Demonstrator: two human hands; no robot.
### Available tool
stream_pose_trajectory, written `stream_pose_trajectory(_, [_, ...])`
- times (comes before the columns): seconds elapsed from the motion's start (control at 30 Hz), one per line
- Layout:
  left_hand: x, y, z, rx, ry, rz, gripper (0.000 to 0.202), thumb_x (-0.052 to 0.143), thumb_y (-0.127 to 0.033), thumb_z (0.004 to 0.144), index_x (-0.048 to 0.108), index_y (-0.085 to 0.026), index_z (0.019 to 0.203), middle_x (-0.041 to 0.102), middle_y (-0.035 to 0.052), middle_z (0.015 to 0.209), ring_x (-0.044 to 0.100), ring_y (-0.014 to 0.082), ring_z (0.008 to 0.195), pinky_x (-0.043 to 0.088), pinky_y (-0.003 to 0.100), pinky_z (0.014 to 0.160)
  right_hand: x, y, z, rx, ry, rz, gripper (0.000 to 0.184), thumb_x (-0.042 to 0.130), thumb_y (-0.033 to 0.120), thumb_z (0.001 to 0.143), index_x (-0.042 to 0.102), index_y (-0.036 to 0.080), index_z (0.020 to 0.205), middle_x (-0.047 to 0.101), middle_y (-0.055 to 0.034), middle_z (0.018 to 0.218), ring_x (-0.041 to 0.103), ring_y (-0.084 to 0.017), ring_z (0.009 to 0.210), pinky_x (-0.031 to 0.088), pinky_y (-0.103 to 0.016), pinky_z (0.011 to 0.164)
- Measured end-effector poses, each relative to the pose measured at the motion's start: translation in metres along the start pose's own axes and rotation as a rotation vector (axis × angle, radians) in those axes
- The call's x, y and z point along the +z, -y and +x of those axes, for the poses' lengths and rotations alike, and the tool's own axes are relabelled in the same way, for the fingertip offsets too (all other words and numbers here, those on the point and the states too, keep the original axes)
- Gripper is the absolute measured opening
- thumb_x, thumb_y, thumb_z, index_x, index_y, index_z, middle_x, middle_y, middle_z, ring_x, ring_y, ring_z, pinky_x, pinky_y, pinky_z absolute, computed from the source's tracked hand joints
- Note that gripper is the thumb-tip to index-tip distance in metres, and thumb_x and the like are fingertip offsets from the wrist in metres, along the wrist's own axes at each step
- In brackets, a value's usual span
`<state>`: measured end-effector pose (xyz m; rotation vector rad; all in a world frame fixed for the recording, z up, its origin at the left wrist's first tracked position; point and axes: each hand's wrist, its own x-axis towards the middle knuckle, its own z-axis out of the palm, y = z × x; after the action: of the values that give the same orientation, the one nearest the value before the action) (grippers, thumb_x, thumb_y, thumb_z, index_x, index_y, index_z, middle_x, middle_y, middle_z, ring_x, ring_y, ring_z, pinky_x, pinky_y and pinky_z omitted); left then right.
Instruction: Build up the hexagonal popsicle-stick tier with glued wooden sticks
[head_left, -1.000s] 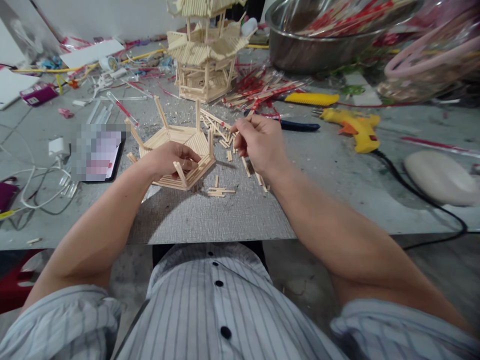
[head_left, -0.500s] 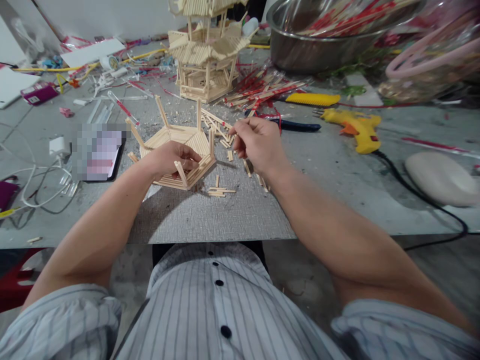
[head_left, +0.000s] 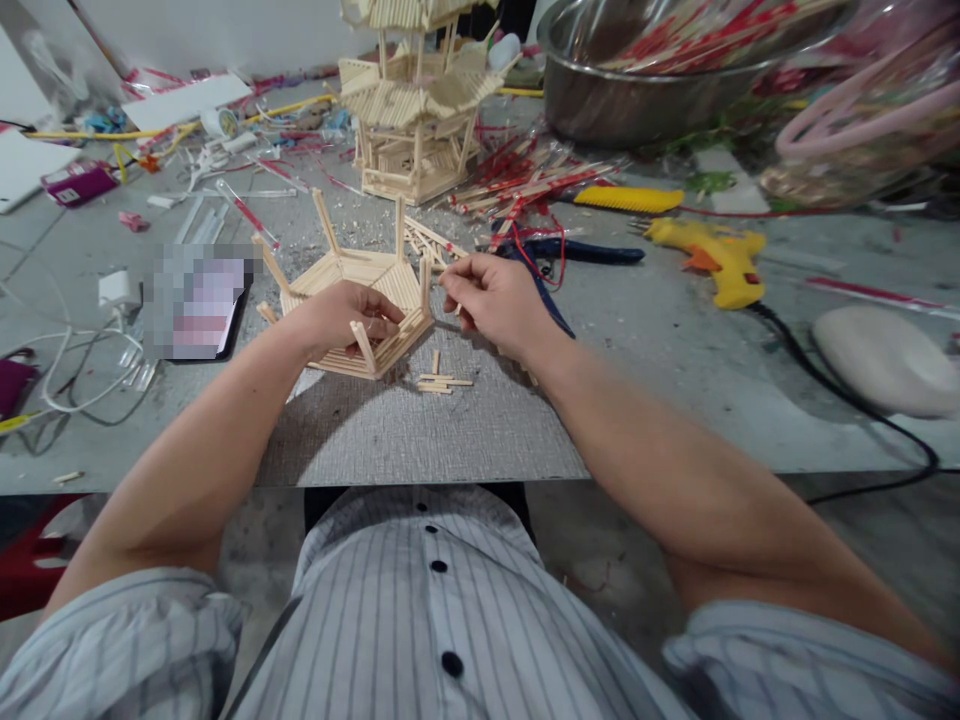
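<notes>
"How far along was it?"

"Left of centre in the frame, the hexagonal base (head_left: pixel 367 268) sat on the table (head_left: pixel 420 440), floor laid and posts (head_left: pixel 326 222) standing, but with no roof. The left hand (head_left: pixel 346 318) reached inside it, fingers curled by the lower-right edge; whether they gripped anything, I couldn't tell."

"And further right?"

"A roofed stick tower (head_left: pixel 417 145) at top centre, loose sticks (head_left: pixel 444 383) unattached below. Then the right hand (head_left: pixel 495 295), fingers pinched together, on what I couldn't tell. A glue gun (head_left: pixel 709 250) lay at right, unheld."
</notes>
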<state>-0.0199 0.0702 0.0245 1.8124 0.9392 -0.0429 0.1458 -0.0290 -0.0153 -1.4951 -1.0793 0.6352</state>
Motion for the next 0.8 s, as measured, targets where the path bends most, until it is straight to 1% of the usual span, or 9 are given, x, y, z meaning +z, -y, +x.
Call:
stream_pose_trajectory(0.2, [0.001, -0.002, -0.001, -0.009, 0.012, 0.02, 0.016, 0.063, -0.015, 0.074, 0.066, -0.014, 0.09, 0.054, -0.0002, 0.063, 0.049, 0.0074, 0.051, 0.037, 0.025, 0.054, 0.002, 0.001, -0.002, -0.007, 0.02, -0.031, 0.009, 0.057, 0.013, 0.079, 0.06, 0.018, 0.072, 0.059, 0.0036, 0.058, 0.044, -0.005, 0.037, 0.032, -0.018, 0.037])
stream_pose_trajectory(0.33, [0.003, -0.006, -0.003, -0.013, 0.015, 0.011, 0.013, 0.061, -0.013, 0.075, 0.064, -0.014, 0.088, 0.052, -0.0014, 0.061, 0.047, 0.007, 0.049, 0.036, 0.025, 0.053, 0.003, 0.0, -0.002, 0.015, 0.028, -0.038, 0.009, 0.056, 0.015, 0.079, 0.06, 0.018, 0.072, 0.058, 0.0036, 0.058, 0.043, -0.005, 0.035, 0.031, -0.019, 0.037])
stream_pose_trajectory(0.43, [0.003, -0.007, -0.004, -0.019, 0.03, 0.005, 0.013, 0.06, -0.013, 0.076, 0.062, -0.015, 0.088, 0.054, -0.0012, 0.063, 0.049, 0.0068, 0.05, 0.035, 0.023, 0.052, 0.001, 0.001, -0.002, -0.013, 0.039, -0.077, 0.009, 0.058, 0.017, 0.078, 0.059, 0.018, 0.069, 0.058, 0.0027, 0.056, 0.045, -0.007, 0.041, 0.033, -0.02, 0.042])
stream_pose_trajectory(0.5, [0.002, -0.008, -0.005, -0.018, 0.041, 0.005, 0.014, 0.059, -0.013, 0.077, 0.061, -0.015, 0.091, 0.055, -0.0007, 0.065, 0.049, 0.0067, 0.05, 0.034, 0.023, 0.051, -0.001, 0.003, -0.003, -0.084, 0.059, -0.159, 0.01, 0.061, 0.018, 0.076, 0.059, 0.017, 0.066, 0.059, 0.0014, 0.058, 0.049, -0.009, 0.05, 0.036, -0.022, 0.049])
stream_pose_trajectory(0.6, [0.0, -0.008, -0.005, -0.022, 0.055, -0.005, 0.016, 0.057, -0.015, 0.08, 0.06, -0.015, 0.096, 0.057, 0.0002, 0.067, 0.051, 0.0071, 0.052, 0.033, 0.023, 0.052, -0.001, 0.006, -0.007, -0.188, 0.162, -0.331, 0.006, 0.065, 0.019, 0.073, 0.063, 0.017, 0.068, 0.063, -0.0001, 0.064, 0.054, -0.012, 0.059, 0.038, -0.024, 0.057])
stream_pose_trajectory(0.67, [-0.001, -0.007, -0.005, -0.018, 0.063, -0.01, 0.017, 0.057, -0.016, 0.08, 0.061, -0.015, 0.097, 0.059, 0.0011, 0.069, 0.053, 0.0075, 0.054, 0.035, 0.022, 0.053, 0.001, 0.008, -0.01, -0.219, 0.24, -0.464, 0.004, 0.067, 0.021, 0.073, 0.066, 0.018, 0.072, 0.065, -0.0012, 0.068, 0.056, -0.013, 0.063, 0.038, -0.026, 0.06])
stream_pose_trajectory(0.7, [-0.001, -0.006, -0.004, -0.01, 0.064, -0.008, 0.018, 0.058, -0.016, 0.08, 0.061, -0.015, 0.097, 0.06, 0.0013, 0.071, 0.054, 0.0076, 0.055, 0.036, 0.022, 0.054, 0.002, 0.008, -0.012, -0.226, 0.259, -0.536, 0.005, 0.066, 0.024, 0.074, 0.067, 0.019, 0.073, 0.066, -0.0021, 0.07, 0.057, -0.014, 0.065, 0.038, -0.026, 0.061])
stream_pose_trajectory(0.8, [-0.002, -0.002, -0.001, 0.018, 0.054, 0.038, 0.019, 0.062, -0.018, 0.077, 0.064, -0.016, 0.095, 0.061, 0.0015, 0.072, 0.054, 0.0069, 0.056, 0.036, 0.02, 0.055, 0.007, 0.01, -0.015, -0.229, 0.266, -0.716, 0.014, 0.062, 0.029, 0.079, 0.07, 0.019, 0.08, 0.069, -0.0048, 0.078, 0.06, -0.017, 0.071, 0.037, -0.027, 0.063])
